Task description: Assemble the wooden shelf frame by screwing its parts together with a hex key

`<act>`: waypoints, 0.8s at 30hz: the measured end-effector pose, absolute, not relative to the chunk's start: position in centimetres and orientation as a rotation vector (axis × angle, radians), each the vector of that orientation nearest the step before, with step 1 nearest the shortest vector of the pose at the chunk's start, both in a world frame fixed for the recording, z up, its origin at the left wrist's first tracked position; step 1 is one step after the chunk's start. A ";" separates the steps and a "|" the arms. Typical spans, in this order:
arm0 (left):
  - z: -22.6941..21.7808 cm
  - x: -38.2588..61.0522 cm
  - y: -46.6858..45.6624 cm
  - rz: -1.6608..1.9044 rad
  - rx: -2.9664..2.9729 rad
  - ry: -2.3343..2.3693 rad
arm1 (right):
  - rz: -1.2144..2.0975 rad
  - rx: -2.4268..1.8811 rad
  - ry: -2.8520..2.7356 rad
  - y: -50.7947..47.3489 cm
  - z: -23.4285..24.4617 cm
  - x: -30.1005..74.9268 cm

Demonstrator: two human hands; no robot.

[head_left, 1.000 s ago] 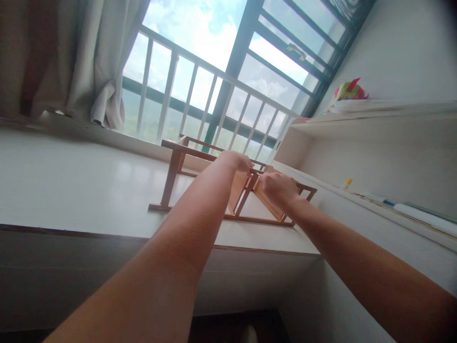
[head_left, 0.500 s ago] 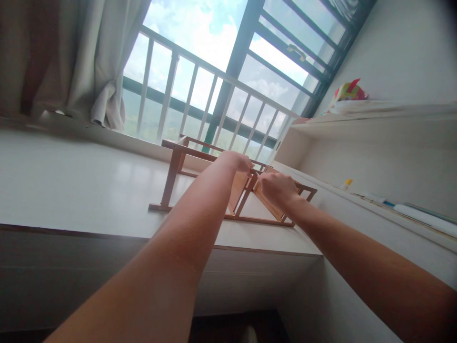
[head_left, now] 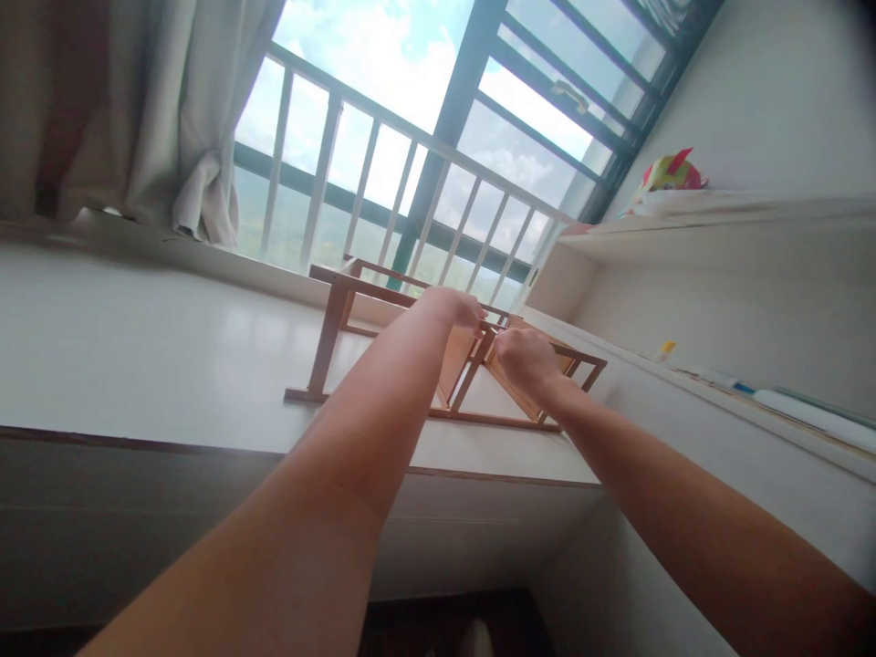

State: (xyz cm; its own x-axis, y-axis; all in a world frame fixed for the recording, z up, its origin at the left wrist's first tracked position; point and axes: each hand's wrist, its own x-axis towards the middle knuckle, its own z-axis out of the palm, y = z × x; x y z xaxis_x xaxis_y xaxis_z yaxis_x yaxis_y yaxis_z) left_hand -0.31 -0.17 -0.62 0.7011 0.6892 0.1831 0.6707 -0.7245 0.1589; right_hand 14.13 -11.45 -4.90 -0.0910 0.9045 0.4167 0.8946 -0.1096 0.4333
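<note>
A brown wooden rack with slanted shelf panels lies on its side on the white surface. My left hand reaches over its near side, with its fingers bent at the rack's middle crosspiece; my wrist hides part of the grip. Just to the right, my right hand is closed in a pinch against the same joint. Whatever small thing sits between its fingertips is too hidden to name. The two hands are close together but apart. Behind my right hand a light brown panel shows inside the frame.
Behind the rack runs a white railing before a window. A grey curtain hangs at the left. On the right stands a white shelf unit with a red and green packet on top. The white surface ends at a front edge.
My right hand has turned slightly at the joint, and its forearm sits a little differently. The left hand and the rack have hardly moved.
</note>
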 end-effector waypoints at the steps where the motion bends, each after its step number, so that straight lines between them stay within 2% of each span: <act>1: -0.6 -0.3 -0.2 0.339 2.822 1.137 | 0.983 2.113 2.084 -11.4 -5.0 14.1; 16: -0.6 -0.3 -0.5 0.339 2.802 1.153 | 0.939 2.035 2.102 -11.3 -4.4 14.2; 24: -0.6 -0.2 -0.5 0.335 2.818 1.174 | 0.962 2.163 2.106 -12.2 -4.6 14.3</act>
